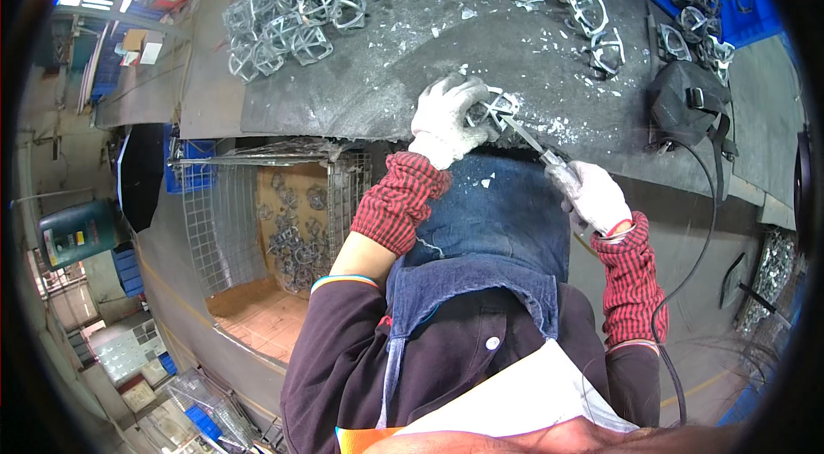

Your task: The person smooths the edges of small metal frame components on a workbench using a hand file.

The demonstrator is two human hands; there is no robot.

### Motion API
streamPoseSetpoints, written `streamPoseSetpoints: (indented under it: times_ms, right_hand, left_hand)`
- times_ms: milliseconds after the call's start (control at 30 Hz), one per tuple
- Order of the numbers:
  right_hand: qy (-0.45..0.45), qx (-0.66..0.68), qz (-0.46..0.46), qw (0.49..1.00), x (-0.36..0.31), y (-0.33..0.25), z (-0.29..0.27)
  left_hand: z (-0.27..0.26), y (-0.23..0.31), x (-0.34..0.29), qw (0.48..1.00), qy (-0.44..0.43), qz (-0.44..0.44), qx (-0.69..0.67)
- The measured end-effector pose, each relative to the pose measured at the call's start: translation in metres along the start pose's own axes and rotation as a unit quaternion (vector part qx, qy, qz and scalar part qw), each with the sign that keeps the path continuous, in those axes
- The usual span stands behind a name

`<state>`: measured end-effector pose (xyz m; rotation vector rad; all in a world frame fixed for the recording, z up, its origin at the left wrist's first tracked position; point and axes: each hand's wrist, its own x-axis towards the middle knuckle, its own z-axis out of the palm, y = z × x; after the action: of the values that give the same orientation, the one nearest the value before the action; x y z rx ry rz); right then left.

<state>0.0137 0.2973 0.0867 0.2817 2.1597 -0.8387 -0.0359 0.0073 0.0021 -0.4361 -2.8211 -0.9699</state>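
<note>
My left hand (448, 115), in a white knit glove, is closed on a small silver metal frame casting (500, 105) at the bench's near edge. In my right hand (596, 199), also gloved, is the thick handle of a file-like tool (532, 140); I cannot tell if it is a file or a scraper. Its narrow flat blade slants up and left, its tip at the casting. My left fingers partly hide the casting. Small metal flakes lie around it on the dark bench mat (386, 93).
Piled castings (292, 8) lie at the far left, several loose ones (588, 12) at the far right. A blue tray (755, 16) holds more. A black pouch (691, 98) with a cable sits right. Below the bench, left, stands a wire cage (219, 222) with castings inside.
</note>
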Motion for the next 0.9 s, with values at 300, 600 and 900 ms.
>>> streamPoseSetpoints:
  times_ms: [300,600,900]
  right_hand:
    - [-0.092,0.035,0.007,0.995,0.017,-0.004,-0.001]
    - [0.245,-0.312,-0.264,0.879,-0.026,-0.01,0.003]
    - [0.227,-0.367,-0.235,0.871,-0.03,0.002,-0.042]
  left_hand:
    - [-0.019,0.007,0.01,0.999,-0.019,0.032,0.023]
    - [-0.039,0.068,0.037,0.964,-0.153,0.12,0.183]
    - [-0.036,0.1,0.066,0.916,-0.242,0.165,0.274]
